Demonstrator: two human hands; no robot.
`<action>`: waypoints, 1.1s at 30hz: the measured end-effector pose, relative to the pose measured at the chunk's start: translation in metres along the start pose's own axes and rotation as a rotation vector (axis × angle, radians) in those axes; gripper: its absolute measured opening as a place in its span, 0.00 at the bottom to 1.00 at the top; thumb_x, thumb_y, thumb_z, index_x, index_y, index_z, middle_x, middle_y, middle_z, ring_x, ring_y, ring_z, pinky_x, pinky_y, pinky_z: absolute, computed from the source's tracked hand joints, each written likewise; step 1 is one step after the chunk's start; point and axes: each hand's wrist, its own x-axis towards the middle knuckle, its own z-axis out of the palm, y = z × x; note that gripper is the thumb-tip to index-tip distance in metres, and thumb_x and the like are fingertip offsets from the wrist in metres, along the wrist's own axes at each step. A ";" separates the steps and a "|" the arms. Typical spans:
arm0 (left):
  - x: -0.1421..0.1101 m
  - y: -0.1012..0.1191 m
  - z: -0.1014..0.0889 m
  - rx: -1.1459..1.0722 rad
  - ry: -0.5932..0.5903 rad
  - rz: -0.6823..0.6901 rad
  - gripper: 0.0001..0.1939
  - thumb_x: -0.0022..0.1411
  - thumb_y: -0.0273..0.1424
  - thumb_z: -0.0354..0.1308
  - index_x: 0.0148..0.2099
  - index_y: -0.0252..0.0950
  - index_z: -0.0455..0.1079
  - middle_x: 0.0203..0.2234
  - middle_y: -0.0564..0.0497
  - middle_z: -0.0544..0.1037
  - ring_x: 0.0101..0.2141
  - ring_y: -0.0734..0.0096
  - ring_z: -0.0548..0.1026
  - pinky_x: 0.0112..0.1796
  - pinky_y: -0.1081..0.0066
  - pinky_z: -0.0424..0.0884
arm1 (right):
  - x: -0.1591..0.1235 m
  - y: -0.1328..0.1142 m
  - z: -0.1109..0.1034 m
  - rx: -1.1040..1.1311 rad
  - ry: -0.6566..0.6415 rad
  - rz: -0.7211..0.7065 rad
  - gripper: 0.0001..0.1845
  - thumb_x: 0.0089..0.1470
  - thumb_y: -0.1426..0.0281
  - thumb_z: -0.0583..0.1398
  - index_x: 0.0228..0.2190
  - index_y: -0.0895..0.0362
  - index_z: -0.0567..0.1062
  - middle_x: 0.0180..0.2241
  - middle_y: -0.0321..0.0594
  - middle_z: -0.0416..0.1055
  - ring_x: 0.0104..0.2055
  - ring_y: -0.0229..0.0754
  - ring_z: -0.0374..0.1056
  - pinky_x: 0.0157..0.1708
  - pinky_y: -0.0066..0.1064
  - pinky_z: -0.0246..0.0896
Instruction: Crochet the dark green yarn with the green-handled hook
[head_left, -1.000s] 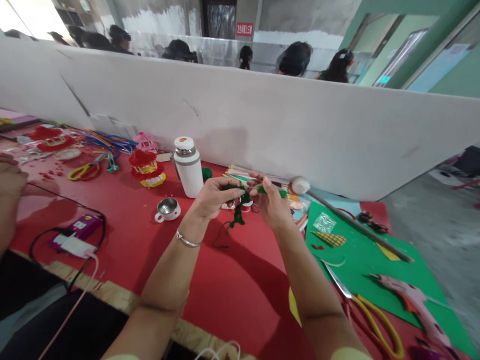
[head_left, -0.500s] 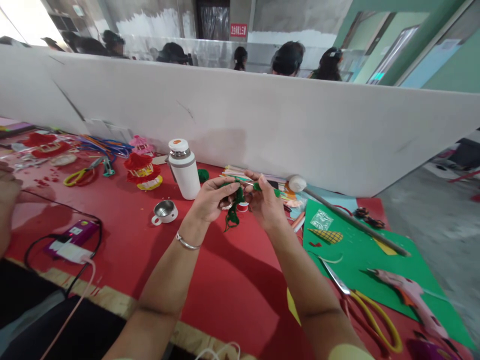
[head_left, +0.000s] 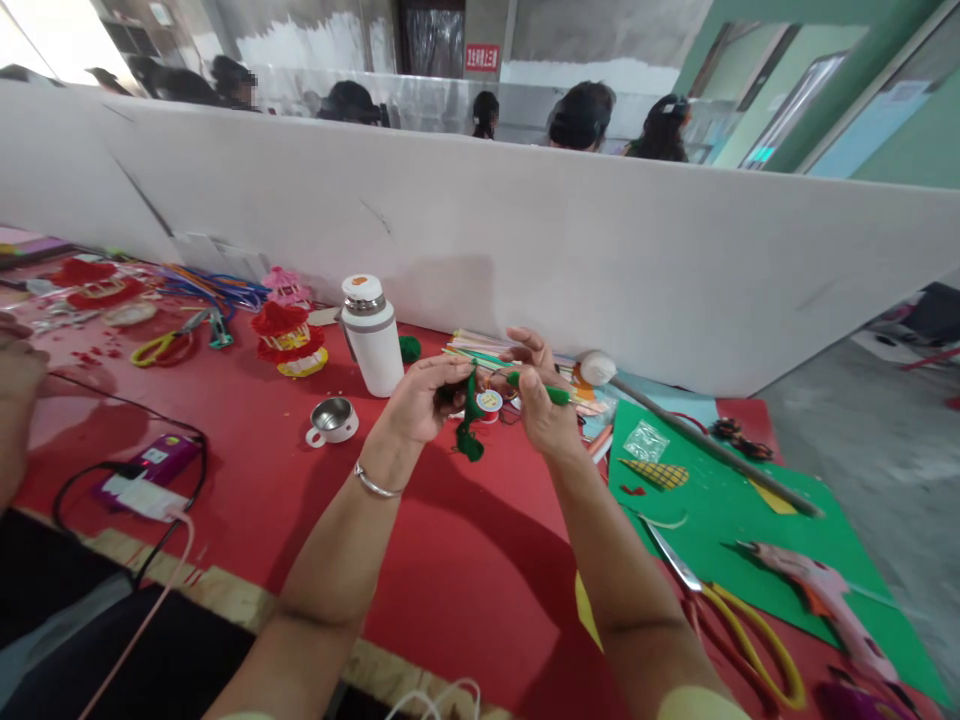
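Between the thumb and fingers of my left hand (head_left: 424, 398) is a small piece of dark green crochet (head_left: 470, 415), its lower end dangling above the red table. My right hand (head_left: 546, 405) grips a crochet hook (head_left: 556, 394) with a green handle, thumb on top and some fingers raised. The hook's tip points left toward the crochet; whether it sits in a stitch is too small to tell. A spool with a white label (head_left: 489, 402) shows on the table between my hands. Behind my left hand lies a ball of green yarn (head_left: 409, 349).
A white thermos (head_left: 375, 345) and a steel cup (head_left: 332, 421) stand left of my hands. Scissors (head_left: 750, 640) and a pink glue gun (head_left: 821, 590) lie at the right by a green sheet (head_left: 720, 510). A white partition (head_left: 525, 240) runs behind; another person's hand (head_left: 22, 370) is far left.
My right hand has moved slightly right, drawing the hook away from my left hand, and its fingers have lifted. The crochet hangs straighter, and the spool behind it shows more.
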 end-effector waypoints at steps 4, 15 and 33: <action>0.003 0.002 -0.007 0.021 -0.105 -0.111 0.11 0.45 0.34 0.70 0.26 0.30 0.76 0.18 0.51 0.72 0.17 0.78 0.65 0.15 0.76 0.50 | 0.002 0.001 -0.018 -0.252 -0.034 -0.278 0.25 0.59 0.41 0.61 0.33 0.46 0.87 0.62 0.41 0.66 0.59 0.52 0.67 0.57 0.49 0.72; 0.005 0.000 -0.011 -0.024 -0.350 -0.230 0.10 0.45 0.33 0.66 0.20 0.31 0.74 0.16 0.45 0.71 0.20 0.72 0.67 0.20 0.73 0.60 | 0.000 -0.015 -0.037 -0.388 -0.177 -0.433 0.16 0.57 0.47 0.67 0.44 0.34 0.86 0.64 0.37 0.66 0.63 0.55 0.65 0.48 0.47 0.76; 0.004 -0.001 -0.011 -0.146 -0.320 -0.356 0.11 0.46 0.32 0.64 0.19 0.33 0.67 0.13 0.50 0.64 0.18 0.74 0.64 0.20 0.73 0.62 | -0.002 -0.050 -0.048 -0.622 -0.320 -0.577 0.17 0.61 0.60 0.68 0.52 0.38 0.83 0.66 0.37 0.69 0.65 0.54 0.63 0.57 0.49 0.74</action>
